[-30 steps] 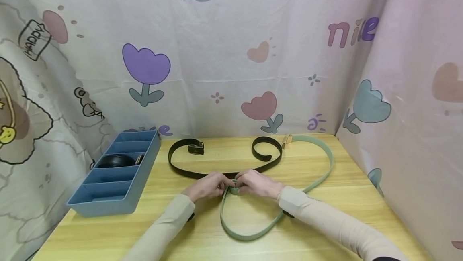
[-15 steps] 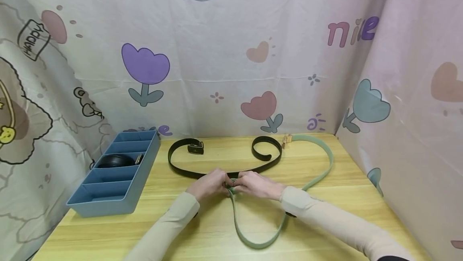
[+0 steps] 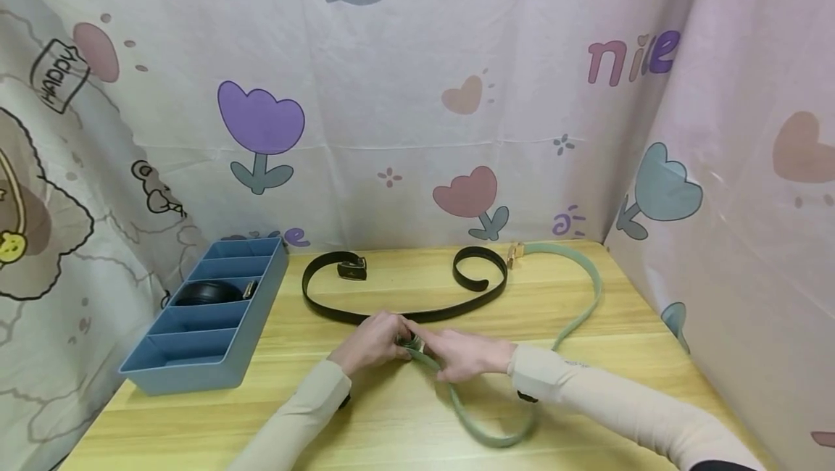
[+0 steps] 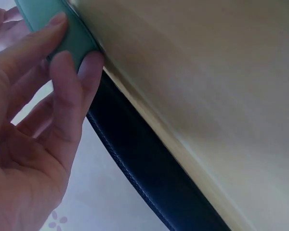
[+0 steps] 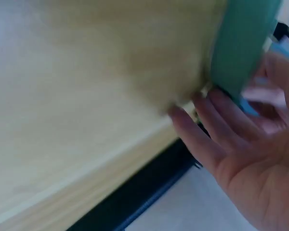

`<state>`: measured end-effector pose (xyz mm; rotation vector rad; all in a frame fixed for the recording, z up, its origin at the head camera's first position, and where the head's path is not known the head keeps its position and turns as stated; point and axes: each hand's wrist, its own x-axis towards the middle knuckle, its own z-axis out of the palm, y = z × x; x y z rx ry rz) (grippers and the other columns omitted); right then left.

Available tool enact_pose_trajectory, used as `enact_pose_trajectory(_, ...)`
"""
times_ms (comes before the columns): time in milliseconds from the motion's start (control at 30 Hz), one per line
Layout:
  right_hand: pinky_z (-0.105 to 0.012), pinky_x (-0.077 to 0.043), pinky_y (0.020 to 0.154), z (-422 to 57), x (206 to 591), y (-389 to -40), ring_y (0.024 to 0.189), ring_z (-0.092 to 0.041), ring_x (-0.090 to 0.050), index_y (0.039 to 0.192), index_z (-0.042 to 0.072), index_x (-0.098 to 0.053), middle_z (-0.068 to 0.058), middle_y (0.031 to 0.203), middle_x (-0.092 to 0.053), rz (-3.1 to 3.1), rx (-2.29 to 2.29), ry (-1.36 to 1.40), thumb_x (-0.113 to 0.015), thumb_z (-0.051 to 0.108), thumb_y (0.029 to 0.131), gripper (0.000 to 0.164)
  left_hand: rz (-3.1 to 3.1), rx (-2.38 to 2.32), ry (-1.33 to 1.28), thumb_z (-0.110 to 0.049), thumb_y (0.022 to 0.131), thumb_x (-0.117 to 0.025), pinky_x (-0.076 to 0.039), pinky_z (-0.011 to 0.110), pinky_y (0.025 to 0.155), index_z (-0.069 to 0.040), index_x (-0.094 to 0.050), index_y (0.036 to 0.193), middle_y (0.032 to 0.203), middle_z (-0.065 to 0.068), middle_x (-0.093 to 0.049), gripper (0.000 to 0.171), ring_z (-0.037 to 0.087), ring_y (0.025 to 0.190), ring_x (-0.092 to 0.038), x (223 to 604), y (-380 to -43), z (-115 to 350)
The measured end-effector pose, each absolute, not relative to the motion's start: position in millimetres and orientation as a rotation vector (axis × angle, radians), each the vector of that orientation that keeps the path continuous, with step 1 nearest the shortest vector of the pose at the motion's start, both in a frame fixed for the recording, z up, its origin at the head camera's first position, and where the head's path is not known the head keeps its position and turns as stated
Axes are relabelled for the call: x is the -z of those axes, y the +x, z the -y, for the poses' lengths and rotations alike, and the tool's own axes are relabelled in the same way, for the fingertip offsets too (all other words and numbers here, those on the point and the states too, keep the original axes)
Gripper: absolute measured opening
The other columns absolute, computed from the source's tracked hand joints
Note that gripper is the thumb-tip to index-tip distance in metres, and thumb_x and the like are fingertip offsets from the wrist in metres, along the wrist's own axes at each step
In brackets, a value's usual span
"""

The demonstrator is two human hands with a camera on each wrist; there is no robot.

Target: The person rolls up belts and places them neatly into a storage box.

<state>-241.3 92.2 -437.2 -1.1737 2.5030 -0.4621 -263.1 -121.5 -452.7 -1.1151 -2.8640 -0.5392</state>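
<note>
A light green belt [image 3: 496,441] lies across the table, its start wound into a small coil [image 3: 409,343] between my hands. My left hand [image 3: 372,340] pinches that coil, thumb on one side and fingers on the other, as the left wrist view shows with the green strap [image 4: 79,41]. My right hand [image 3: 466,355] holds the strap just beside the coil, its index finger reaching to the coil. In the right wrist view the green strap [image 5: 243,43] passes between thumb and fingers. From there the belt loops toward the front, then runs back right to a gold buckle [image 3: 512,254].
Behind the hands stretches a black belt [image 3: 466,306], curled at its right end, with a buckle [image 3: 352,269] at its left. At the left stands a blue compartment box [image 3: 254,319] with a rolled black belt [image 3: 207,292] in one compartment. A patterned curtain [image 3: 365,94] backs the table.
My right hand's thumb has come down along the strap, while its index finger now stretches to the coil. The loose green loop has shifted to the right.
</note>
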Motion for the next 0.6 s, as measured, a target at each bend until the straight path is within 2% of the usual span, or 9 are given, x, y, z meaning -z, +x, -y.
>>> enact_pose_trajectory(67,-0.019,-0.045,0.052,-95.2,434.1,-240.4,0.055,-0.003,-0.044,0.159,0.022,-0.002,0.006,0.076,-0.054,-2.483,0.451,-1.154,-0.073,-0.003,0.074,0.113,2.871,0.542,-1.1,-0.019,0.072,-0.086,-0.054,0.028,0.074,-0.013,-0.079,0.082,0.104,0.001,-0.075,0.013,0.013,0.087,-0.068,453.2,-262.4,122.3)
enact_pose_trajectory(133,-0.019,-0.046,0.053,-99.2,431.9,-240.6,0.057,-0.002,-0.046,0.159,0.022,-0.009,0.005,0.078,-0.058,-2.489,0.418,-1.158,-0.069,-0.009,0.073,0.109,2.869,0.537,-1.107,-0.019,0.072,-0.085,-0.054,0.028,0.075,-0.014,-0.078,0.08,0.103,0.0,-0.074,0.012,0.012,0.087,-0.068,452.8,-262.1,122.4)
enact_pose_trajectory(233,-0.018,-0.048,0.058,-105.5,432.1,-242.5,0.064,-0.002,-0.052,0.154,0.019,-0.03,0.002,0.086,-0.066,-2.538,0.387,-1.2,-0.062,-0.014,0.077,0.089,2.873,0.521,-1.122,-0.02,0.072,-0.085,-0.053,0.027,0.074,-0.015,-0.078,0.079,0.099,-0.003,-0.073,0.011,0.009,0.083,-0.066,452.1,-262.4,122.3)
enact_pose_trajectory(367,-0.017,-0.05,0.069,-107.7,437.7,-245.9,0.076,-0.003,-0.06,0.137,0.012,-0.054,-0.003,0.103,-0.073,-2.638,0.39,-1.295,-0.058,-0.012,0.082,0.061,2.872,0.503,-1.146,-0.02,0.072,-0.085,-0.053,0.028,0.076,-0.016,-0.078,0.079,0.102,-0.001,-0.073,0.011,0.009,0.084,-0.066,451.6,-262.3,122.6)
enact_pose_trajectory(500,-0.017,-0.05,0.067,-102.7,445.6,-248.8,0.074,-0.004,-0.062,0.116,0.011,-0.067,-0.002,0.097,-0.073,-2.741,0.405,-1.359,-0.062,-0.007,0.085,0.036,2.872,0.505,-1.171,-0.022,0.072,-0.085,-0.053,0.031,0.081,-0.018,-0.077,0.08,0.111,0.001,-0.073,0.012,0.012,0.092,-0.068,451.8,-261.6,124.7)
enact_pose_trajectory(600,-0.018,-0.047,0.062,-99.1,452.8,-249.9,0.07,-0.003,-0.06,0.101,0.014,-0.07,0.002,0.087,-0.072,-2.823,0.416,-1.381,-0.067,0.005,0.088,0.016,2.892,0.572,-1.176,-0.023,0.071,-0.086,-0.051,0.028,0.074,-0.02,-0.072,0.083,0.103,0.0,-0.073,0.018,0.009,0.083,-0.065,452.2,-261.3,126.8)
